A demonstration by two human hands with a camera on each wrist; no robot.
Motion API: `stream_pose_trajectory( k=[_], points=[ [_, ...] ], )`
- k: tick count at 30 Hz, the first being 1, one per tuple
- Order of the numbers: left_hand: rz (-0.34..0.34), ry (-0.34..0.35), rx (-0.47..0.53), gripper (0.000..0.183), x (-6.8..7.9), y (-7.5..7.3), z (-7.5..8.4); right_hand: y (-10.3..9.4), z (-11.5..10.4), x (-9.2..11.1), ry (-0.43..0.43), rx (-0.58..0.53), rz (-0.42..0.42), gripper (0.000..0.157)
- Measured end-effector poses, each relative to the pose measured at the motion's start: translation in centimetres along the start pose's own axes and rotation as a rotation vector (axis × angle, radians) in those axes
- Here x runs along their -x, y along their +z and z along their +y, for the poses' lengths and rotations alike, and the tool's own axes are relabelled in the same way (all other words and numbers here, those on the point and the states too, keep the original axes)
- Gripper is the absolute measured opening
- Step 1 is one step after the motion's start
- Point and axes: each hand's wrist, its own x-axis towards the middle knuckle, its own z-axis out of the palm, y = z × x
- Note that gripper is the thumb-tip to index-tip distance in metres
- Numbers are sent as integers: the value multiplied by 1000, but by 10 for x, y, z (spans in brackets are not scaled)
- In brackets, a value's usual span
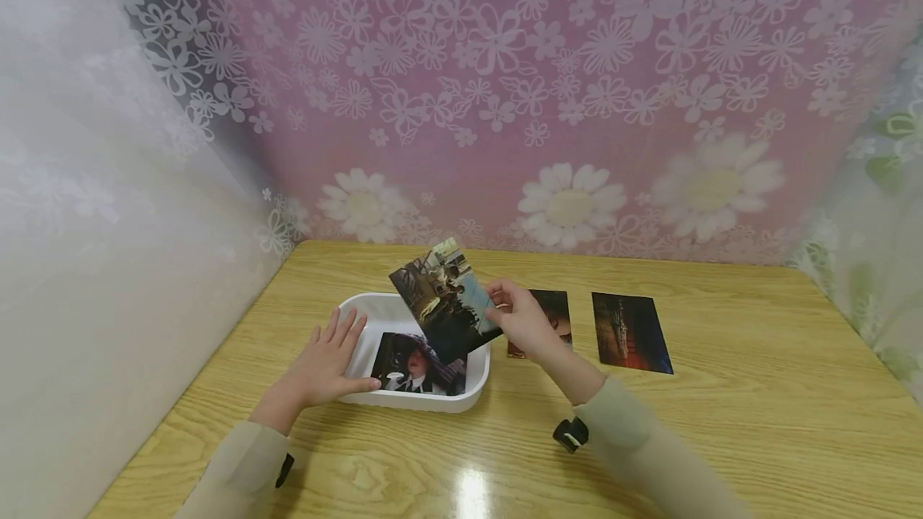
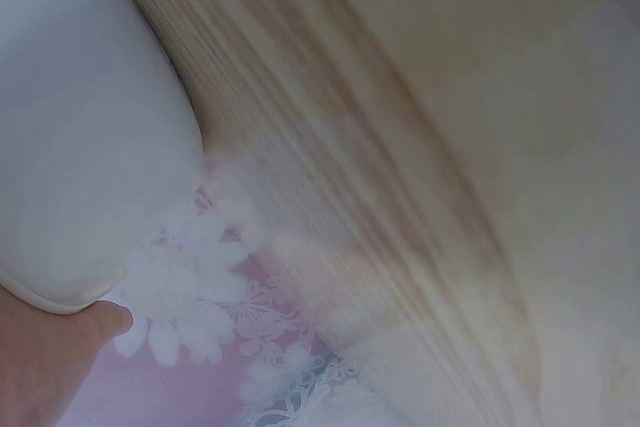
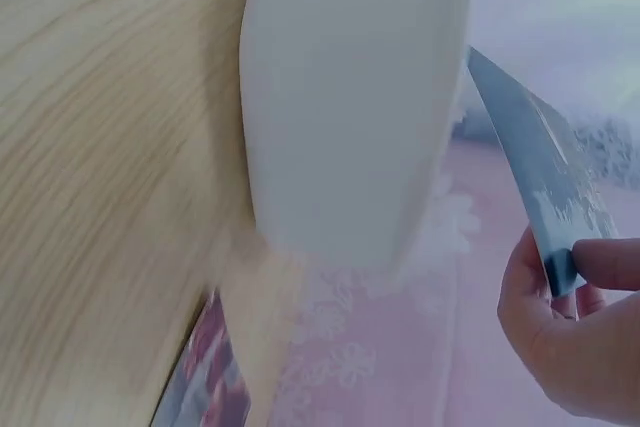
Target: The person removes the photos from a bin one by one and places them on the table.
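A white plastic tray stands on the table, and a photo card of a person in a large purple hat lies inside it. My left hand rests on the tray's left rim with fingers spread and thumb along the front edge. Above the tray's right part, my right hand pinches a photo card with a street scene by its right edge, tilted. In the right wrist view the thumb and fingers grip the card beside the tray wall.
Right of the tray, a photo card with a face lies partly behind my right hand. Farther right lies a dark night-scene photo card. A flowered pink curtain hangs behind the wood-grain table.
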Motion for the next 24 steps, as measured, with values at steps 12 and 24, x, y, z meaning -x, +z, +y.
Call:
stream_pose_trajectory(
  k=[12, 24],
  points=[
    [-12, -19, 19, 101, 0, 2, 1, -80, 21, 30, 46, 31, 45, 28],
    [-12, -20, 0, 101, 3, -1, 0, -168, 62, 61, 173, 159, 172, 38]
  ],
)
